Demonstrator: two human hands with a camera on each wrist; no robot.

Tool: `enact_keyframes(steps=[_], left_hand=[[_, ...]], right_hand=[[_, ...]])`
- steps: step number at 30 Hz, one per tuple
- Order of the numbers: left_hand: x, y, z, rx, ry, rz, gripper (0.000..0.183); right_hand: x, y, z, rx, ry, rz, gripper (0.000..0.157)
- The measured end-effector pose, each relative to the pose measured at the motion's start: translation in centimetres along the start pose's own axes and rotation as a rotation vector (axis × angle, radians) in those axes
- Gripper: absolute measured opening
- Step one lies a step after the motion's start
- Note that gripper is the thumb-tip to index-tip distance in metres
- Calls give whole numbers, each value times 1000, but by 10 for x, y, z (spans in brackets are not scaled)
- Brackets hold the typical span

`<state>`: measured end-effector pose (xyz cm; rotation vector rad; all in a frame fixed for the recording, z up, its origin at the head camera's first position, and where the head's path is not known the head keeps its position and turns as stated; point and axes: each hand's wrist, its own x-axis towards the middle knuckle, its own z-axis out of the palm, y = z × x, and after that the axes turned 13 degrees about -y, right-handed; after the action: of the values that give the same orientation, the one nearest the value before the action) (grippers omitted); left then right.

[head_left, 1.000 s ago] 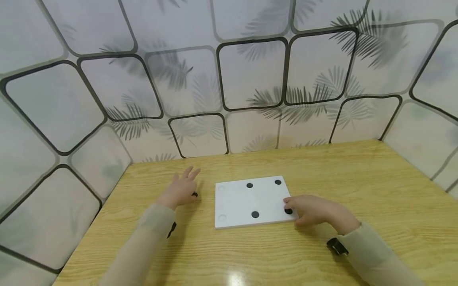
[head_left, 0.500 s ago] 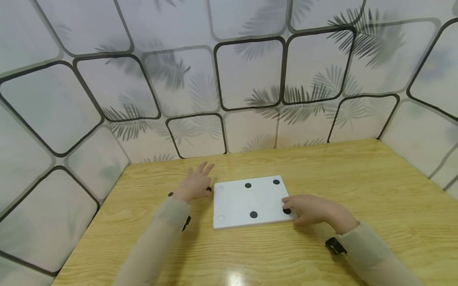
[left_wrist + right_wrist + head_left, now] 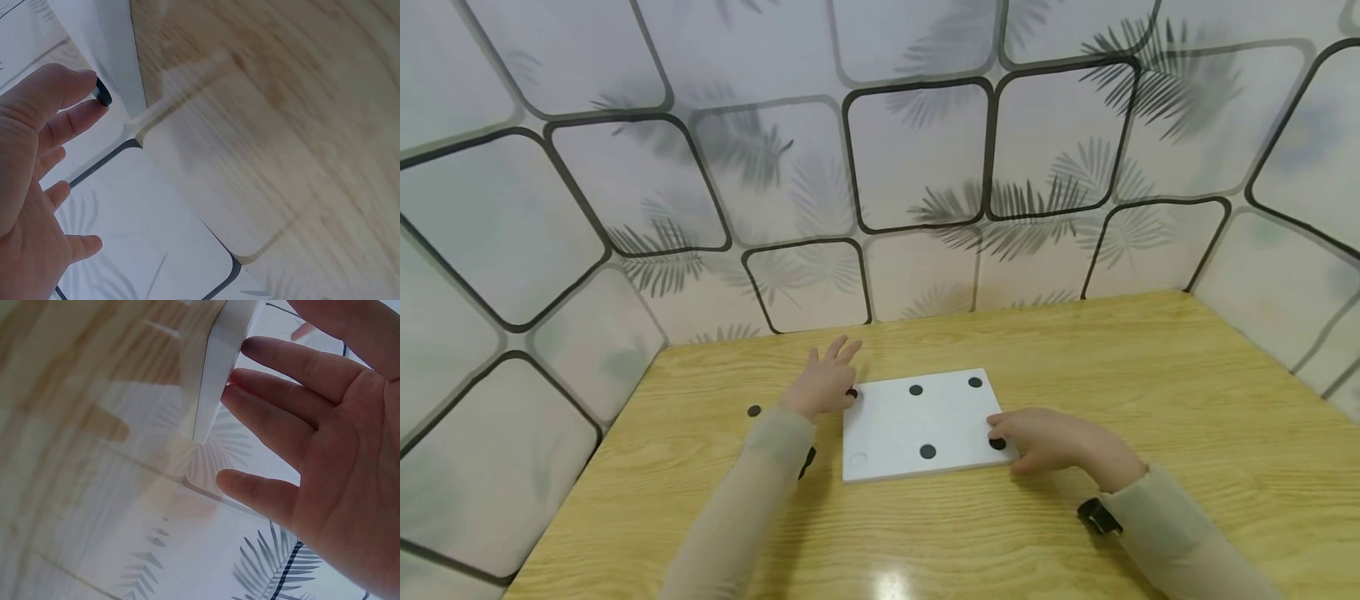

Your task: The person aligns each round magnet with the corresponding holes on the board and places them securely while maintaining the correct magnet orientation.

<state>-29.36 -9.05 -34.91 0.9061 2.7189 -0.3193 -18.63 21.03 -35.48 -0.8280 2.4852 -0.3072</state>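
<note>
My left hand (image 3: 823,387) is at the far left corner of a white rectangular board (image 3: 887,425). It pinches a small black disc (image 3: 102,92) between thumb and index finger, the other fingers spread. In the head view this held disc (image 3: 852,393) is over that corner. Several black discs lie on the board, among them one in the far middle (image 3: 916,390) and one in the near middle (image 3: 928,452). A bare round recess (image 3: 858,460) shows at the near left corner. My right hand (image 3: 1060,442) rests against the board's right end, its fingers (image 3: 275,412) extended and touching the edge.
Another black disc (image 3: 754,411) lies on the wooden table (image 3: 1112,358), left of my left forearm. Patterned walls (image 3: 925,167) enclose the table at the back and both sides. A black wrist strap piece (image 3: 1099,517) sits at my right cuff.
My left hand has moved right, carrying the black disc from the table to the board's far left corner. The loose disc on the table has come into view. My right hand stays put.
</note>
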Motion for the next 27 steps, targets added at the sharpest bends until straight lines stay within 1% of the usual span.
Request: enact_keyframes(steps=[9,20,27], left_hand=[[3,2,1,3,-23,-6,22],[7,7,1,1,-48,-10,27],[9,8,1,7,-36,-6,27]], right_hand=[[1,-1,1,-10,-8,12,40],[2,-1,2,6,-18,33,42],[2,-1,1,12,-22,45,42]])
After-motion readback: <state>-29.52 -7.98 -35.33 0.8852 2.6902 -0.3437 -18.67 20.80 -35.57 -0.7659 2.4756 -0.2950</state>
